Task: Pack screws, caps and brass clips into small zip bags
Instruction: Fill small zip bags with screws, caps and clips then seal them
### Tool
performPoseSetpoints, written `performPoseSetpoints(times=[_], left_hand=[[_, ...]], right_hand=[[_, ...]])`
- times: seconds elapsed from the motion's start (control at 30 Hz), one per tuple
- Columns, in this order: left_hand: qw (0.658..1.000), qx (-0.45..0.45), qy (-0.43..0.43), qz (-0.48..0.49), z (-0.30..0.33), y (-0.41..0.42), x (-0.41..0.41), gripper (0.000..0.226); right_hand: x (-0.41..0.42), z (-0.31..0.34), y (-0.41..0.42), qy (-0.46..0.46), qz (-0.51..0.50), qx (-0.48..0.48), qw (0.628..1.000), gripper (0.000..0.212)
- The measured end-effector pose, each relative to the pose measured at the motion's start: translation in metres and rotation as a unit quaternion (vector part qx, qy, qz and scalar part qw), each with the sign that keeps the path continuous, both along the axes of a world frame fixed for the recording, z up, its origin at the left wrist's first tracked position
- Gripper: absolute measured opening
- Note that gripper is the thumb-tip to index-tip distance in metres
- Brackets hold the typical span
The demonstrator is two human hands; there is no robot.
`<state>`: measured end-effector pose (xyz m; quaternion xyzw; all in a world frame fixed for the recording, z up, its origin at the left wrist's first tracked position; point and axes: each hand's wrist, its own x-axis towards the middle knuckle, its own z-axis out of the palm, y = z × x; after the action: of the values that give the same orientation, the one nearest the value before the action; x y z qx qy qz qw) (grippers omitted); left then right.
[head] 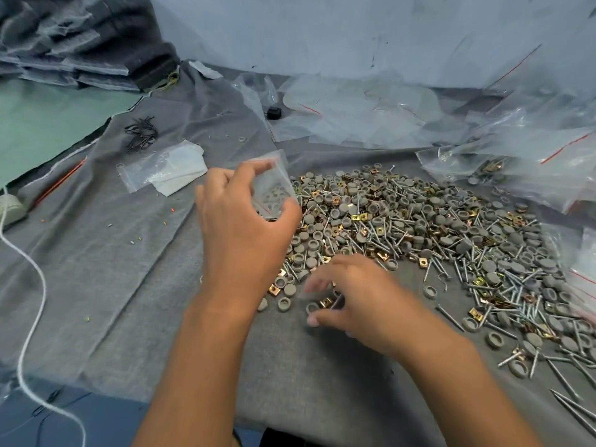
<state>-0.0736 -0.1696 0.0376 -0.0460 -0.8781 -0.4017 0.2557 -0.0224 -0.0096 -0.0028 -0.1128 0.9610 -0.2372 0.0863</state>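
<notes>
A wide heap (419, 227) of grey caps, silver screws and brass clips lies on the grey cloth. My left hand (238, 221) holds a small clear zip bag (274, 185) above the heap's left edge, pinched between thumb and fingers; several grey caps show inside it. My right hand (351, 295) hovers low over the heap's near edge, fingers curled and blurred, with a brass clip (325, 302) and a screw between the fingertips. Whether those fingers grip them is unclear.
Empty clear zip bags (354, 111) pile up at the back. Filled bags (522, 169) lie at the right. Another small bag (151, 171) and white paper sit at the left, beyond them dark wire clips (142, 133). A white cord (25, 269) runs down the left.
</notes>
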Motion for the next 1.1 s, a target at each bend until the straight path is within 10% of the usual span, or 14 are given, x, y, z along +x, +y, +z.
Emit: performPoseSetpoints(times=[1.1], left_hand=[[1.0, -0.019, -0.024, -0.008, -0.007, 0.0, -0.002, 0.042]], right_hand=[[-0.006, -0.024, -0.047, 0.158, 0.053, -0.023, 0.986, 0.011]])
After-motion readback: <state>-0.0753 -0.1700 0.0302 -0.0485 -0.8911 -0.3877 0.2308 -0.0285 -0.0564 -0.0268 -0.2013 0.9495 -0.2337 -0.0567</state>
